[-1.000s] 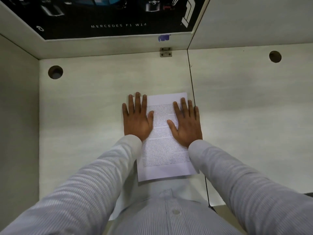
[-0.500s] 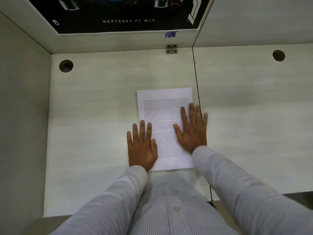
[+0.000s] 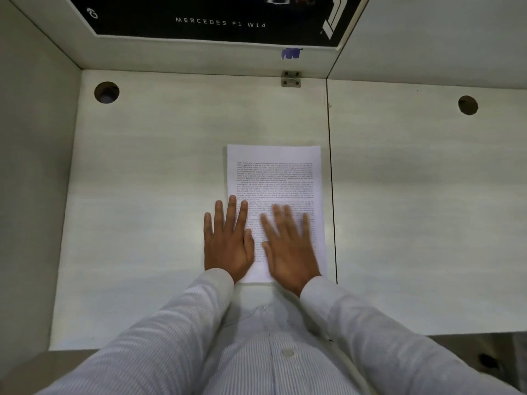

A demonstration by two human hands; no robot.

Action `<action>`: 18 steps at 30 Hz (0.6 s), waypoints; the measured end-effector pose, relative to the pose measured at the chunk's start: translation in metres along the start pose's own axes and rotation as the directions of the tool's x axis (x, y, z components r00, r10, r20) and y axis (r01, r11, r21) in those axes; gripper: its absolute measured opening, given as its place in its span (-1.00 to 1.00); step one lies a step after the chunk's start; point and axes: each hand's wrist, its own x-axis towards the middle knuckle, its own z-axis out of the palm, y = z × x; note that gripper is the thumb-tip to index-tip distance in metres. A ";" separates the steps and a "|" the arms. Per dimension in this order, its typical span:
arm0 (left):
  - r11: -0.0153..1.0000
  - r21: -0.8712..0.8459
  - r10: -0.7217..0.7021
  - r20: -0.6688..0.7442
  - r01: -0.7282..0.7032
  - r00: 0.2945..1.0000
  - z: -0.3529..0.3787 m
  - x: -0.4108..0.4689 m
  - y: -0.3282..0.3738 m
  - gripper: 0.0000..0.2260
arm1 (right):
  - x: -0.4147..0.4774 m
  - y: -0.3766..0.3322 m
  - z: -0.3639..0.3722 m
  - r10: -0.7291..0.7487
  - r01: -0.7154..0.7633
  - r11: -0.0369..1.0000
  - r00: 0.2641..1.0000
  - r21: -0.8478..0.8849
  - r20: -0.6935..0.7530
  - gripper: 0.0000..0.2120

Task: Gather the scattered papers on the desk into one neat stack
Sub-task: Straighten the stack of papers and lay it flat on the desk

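Observation:
A stack of white printed papers [image 3: 275,175] lies squared up on the pale desk [image 3: 156,195], just left of the seam between two desktops. My left hand [image 3: 228,240] rests flat along the stack's lower left edge, fingers spread, partly on the desk. On the lower right of the top sheet lies my right hand [image 3: 289,246], palm down and blurred by motion. Neither hand grips anything. The stack's near edge is hidden under my hands and sleeves.
A side panel [image 3: 34,166] walls the desk on the left. A back panel carries a dark car poster [image 3: 219,21]. Cable holes sit at the back left [image 3: 106,92] and back right [image 3: 467,105]. A metal bracket [image 3: 291,78] joins the desktops.
Both hands have slid down the page towards me, from the upper part to the lower part. The right hand has shifted left onto the sheet. The stack stays in place.

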 end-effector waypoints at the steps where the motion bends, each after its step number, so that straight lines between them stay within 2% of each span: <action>1: 1.000 0.012 -0.006 0.001 0.006 1.000 0.000 0.001 0.000 -0.45 | 0.009 -0.005 0.000 -0.082 0.081 0.996 0.996 0.023 0.022 -0.45; 3: 1.000 0.007 -0.022 0.004 0.022 1.000 -0.001 0.001 0.001 -0.44 | 0.032 0.000 -0.001 -0.165 0.164 0.986 0.986 0.034 0.018 -0.46; 7: 1.000 -0.008 -0.024 0.010 0.024 1.000 -0.002 0.001 0.001 -0.43 | 0.085 0.029 -0.010 -0.175 0.178 0.983 0.983 0.044 -0.059 -0.44; 13: 0.999 -0.021 -0.044 0.045 0.045 0.998 -0.005 0.001 0.002 -0.42 | 0.150 0.059 -0.026 -0.033 0.035 0.998 0.999 0.045 -0.035 -0.36; 18: 0.998 -0.032 -0.045 0.044 0.046 0.998 -0.007 0.000 0.003 -0.40 | 0.134 0.058 -0.022 0.085 -0.079 0.994 0.994 0.080 -0.072 -0.35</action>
